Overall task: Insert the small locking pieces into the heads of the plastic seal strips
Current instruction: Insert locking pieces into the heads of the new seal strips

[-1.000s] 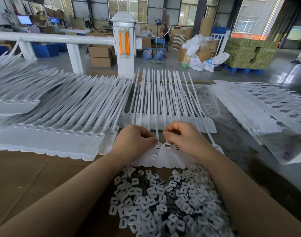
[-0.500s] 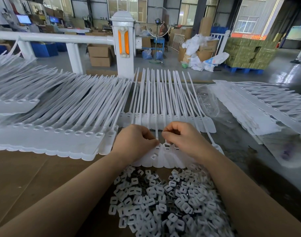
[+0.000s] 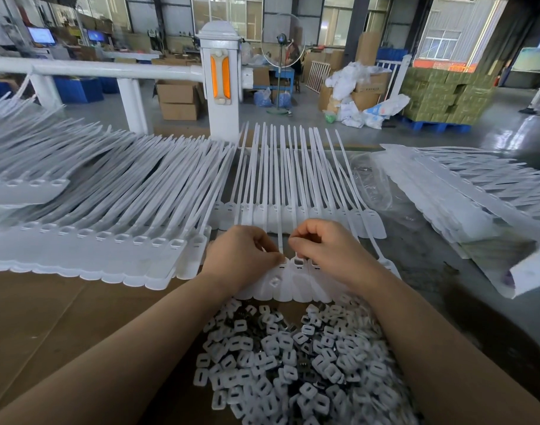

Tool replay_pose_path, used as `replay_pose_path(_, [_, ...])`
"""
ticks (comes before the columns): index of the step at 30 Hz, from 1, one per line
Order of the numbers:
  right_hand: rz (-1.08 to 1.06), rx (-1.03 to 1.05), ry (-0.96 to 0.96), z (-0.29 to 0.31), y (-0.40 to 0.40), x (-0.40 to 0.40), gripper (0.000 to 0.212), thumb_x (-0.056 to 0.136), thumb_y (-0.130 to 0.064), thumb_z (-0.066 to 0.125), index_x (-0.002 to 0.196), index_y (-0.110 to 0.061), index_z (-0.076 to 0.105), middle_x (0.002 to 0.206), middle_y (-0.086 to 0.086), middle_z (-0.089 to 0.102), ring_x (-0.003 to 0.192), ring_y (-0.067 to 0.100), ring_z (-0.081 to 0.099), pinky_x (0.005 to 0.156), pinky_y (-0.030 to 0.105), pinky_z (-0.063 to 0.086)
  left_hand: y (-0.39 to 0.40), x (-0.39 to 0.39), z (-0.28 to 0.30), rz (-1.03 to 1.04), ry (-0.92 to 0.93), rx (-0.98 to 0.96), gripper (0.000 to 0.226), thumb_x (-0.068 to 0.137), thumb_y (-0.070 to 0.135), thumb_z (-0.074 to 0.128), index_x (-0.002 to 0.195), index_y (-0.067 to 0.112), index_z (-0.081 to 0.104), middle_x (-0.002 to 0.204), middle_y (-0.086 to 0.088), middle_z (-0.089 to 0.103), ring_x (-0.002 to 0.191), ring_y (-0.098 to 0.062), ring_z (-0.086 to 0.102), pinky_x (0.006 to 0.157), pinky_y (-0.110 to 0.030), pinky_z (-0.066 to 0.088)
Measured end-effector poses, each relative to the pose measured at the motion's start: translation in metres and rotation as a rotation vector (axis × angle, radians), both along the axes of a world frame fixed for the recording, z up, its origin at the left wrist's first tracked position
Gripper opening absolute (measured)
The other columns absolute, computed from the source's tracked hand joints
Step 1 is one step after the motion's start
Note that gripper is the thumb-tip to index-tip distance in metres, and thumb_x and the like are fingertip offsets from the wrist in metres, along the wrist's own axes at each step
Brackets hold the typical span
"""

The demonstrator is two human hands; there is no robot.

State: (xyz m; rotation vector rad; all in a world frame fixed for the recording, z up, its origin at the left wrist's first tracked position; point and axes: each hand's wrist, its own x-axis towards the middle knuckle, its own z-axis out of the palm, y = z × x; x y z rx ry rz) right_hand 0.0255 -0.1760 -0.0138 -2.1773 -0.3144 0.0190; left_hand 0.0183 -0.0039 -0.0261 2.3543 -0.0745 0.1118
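Two bare forearms and hands, no sleeves or gloves in view.

The left hand (image 3: pixel 242 254) and the right hand (image 3: pixel 325 250) carry no rings, watch, bracelet or bandage; both wrists are uncovered. The forearms run bare to the bottom edge of the view, so any sleeve ends out of sight. On the right hand a short, unpainted thumbnail shows. No tattoos, marks or other writing are visible on either arm, and no other clothing shows.

Two hands (image 3: pixel 293 256); perhaps hundreds of locking pieces (image 3: pixel 293 357).
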Motion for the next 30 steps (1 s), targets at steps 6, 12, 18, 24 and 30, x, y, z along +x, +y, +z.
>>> replay_pose_path(6, [0.001,0.001,-0.001,0.001,0.000,0.002,0.008,0.093,-0.025,0.063,0.086,-0.030,0.066,0.080,-0.003,0.068,0.080,0.014,0.066,0.074,0.031,0.052,0.001,0.002,0.002,0.002,0.086,-0.084,0.003,0.083,0.029,0.074,0.083,0.026,0.072,0.074,0.009,0.066,0.067,-0.008,0.059,0.063,-0.026,0.050])
replay_pose_path(12, [0.003,-0.019,-0.008,0.001,0.001,0.001,0.008,0.093,-0.026,0.063,0.088,-0.030,0.066,0.081,-0.005,0.068,0.079,0.012,0.065,0.076,0.032,0.053,-0.003,0.004,0.004,0.033,0.095,-0.060,0.009,0.077,0.031,0.077,0.077,0.027,0.069,0.063,0.010,0.059,0.059,-0.008,0.053,0.059,-0.025,0.044])
replay_pose_path(18, [0.007,-0.028,0.005,0.001,0.002,-0.001,0.004,0.092,-0.025,0.064,0.091,-0.028,0.067,0.086,0.000,0.070,0.085,0.018,0.068,0.081,0.039,0.056,-0.010,0.004,0.007,0.044,0.099,0.023,0.006,0.077,0.030,0.071,0.076,0.028,0.066,0.066,0.009,0.061,0.067,-0.015,0.055,0.097,-0.053,0.049])
replay_pose_path(24, [-0.001,-0.001,0.013,0.001,0.000,-0.001,0.007,0.092,-0.025,0.065,0.087,-0.029,0.067,0.082,-0.001,0.070,0.084,0.018,0.069,0.083,0.039,0.056,0.002,0.003,0.014,-0.093,0.030,0.070,0.010,0.083,0.034,0.074,0.078,0.032,0.065,0.070,0.010,0.059,0.062,-0.005,0.053,0.058,-0.023,0.044])
replay_pose_path(30, [0.004,0.036,0.019,-0.001,0.000,0.001,0.011,0.091,-0.021,0.066,0.083,-0.029,0.067,0.073,-0.011,0.071,0.075,0.008,0.069,0.082,0.037,0.057,0.016,-0.005,0.033,-0.441,0.100,0.081,0.014,0.070,0.033,0.084,0.072,0.030,0.071,0.069,0.017,0.067,0.059,0.007,0.056,0.056,-0.007,0.044])
